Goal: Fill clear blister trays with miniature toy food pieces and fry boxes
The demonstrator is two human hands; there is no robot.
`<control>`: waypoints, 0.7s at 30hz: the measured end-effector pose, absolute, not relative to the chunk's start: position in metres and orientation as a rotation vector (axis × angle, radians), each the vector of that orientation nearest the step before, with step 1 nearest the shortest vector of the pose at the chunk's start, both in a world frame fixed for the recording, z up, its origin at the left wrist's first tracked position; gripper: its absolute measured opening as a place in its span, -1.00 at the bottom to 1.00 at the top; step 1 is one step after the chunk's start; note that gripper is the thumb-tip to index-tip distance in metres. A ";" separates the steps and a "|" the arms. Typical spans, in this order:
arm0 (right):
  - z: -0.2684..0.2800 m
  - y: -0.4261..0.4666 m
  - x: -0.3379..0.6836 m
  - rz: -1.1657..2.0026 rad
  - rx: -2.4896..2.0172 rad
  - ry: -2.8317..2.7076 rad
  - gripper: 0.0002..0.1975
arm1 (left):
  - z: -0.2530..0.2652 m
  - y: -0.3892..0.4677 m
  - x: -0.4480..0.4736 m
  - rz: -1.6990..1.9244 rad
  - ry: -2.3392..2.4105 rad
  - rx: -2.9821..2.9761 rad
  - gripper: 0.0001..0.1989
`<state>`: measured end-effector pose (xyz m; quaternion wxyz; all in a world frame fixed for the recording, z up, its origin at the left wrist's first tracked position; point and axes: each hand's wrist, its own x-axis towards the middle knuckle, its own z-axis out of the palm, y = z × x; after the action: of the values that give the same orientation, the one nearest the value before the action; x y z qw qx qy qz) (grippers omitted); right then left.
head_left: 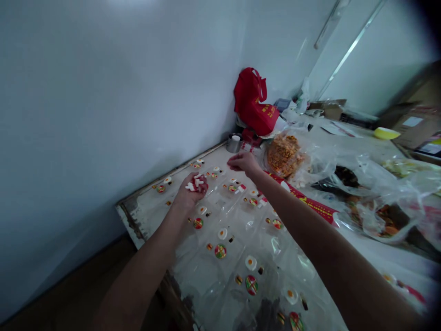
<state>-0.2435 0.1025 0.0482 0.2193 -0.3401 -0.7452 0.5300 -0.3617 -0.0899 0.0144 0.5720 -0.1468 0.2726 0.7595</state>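
Note:
My left hand is palm up, its fingers curled around several small red-and-white pieces. Further right and higher, my right hand hovers over the table with its fingertips pinched together; whatever they hold is too small to make out. Below both hands, clear plastic covers the table. Spread over it in groups are toy fried eggs, round pizza-like discs, tiny burgers and small dark pieces. Red-and-white pieces like those in my palm lie in some groups below my right hand.
A metal cup stands by the wall, with a red bag behind it. Rightward lie a clear bag of orange-brown pieces, more filled plastic bags, a yellow bowl and cardboard boxes. The wall borders the table's left edge.

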 end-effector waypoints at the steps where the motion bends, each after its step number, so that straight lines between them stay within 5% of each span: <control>1: 0.034 0.107 -0.244 1.432 -1.001 -2.075 -0.97 | 0.015 -0.092 -0.370 1.772 0.612 -0.340 -0.95; 8: -0.025 0.110 -0.257 1.044 -1.204 -2.261 -0.85 | 0.009 -0.090 -0.389 1.742 0.512 -0.332 -0.98; 16: -0.006 0.093 -0.257 0.610 -1.188 -2.421 -0.82 | 0.016 -0.089 -0.374 1.805 0.640 -0.310 -0.92; 21: 0.048 0.010 -0.251 0.670 -0.432 -2.503 -0.74 | 0.014 -0.090 -0.359 1.931 0.748 -0.253 -0.85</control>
<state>-0.2511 0.0098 0.0482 0.2545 -0.1589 -0.9215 0.2467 -0.3590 -0.0903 0.0138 0.5035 -0.1049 0.3100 0.7996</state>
